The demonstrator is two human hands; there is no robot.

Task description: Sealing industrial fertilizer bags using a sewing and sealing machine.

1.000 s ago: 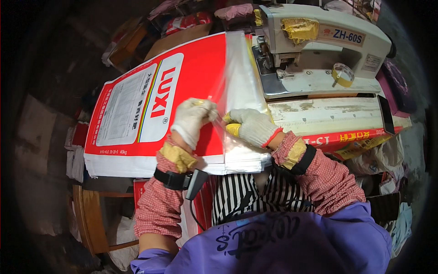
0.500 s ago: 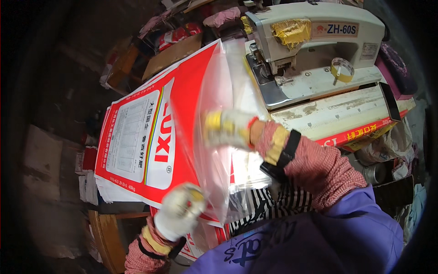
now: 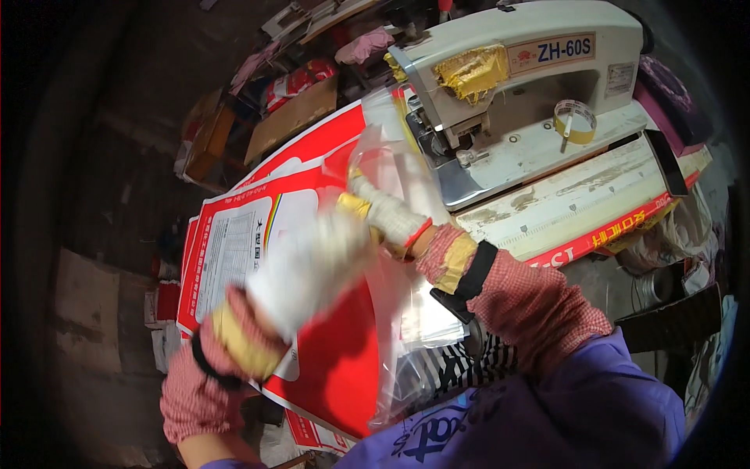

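Note:
A red and white printed sack lies on a stack of similar sacks, with a clear plastic liner showing along its right side. My right hand, in a white glove with yellow fingertips, is closed on the sack's edge near the liner. My left hand, also gloved in white, is over the middle of the sack, close to the right hand. Motion smears its fingers, so their hold is unclear. A white sewing machine stands to the right of the sacks.
A roll of tape sits on the machine's bed, and a dark phone-like slab leans at its right end. Flattened cardboard lies behind the sacks. A purple box stands at the far right.
My left hand has moved up and right from the sack's near edge to beside my right hand. The top sack has shifted and creased, and its liner has moved with it.

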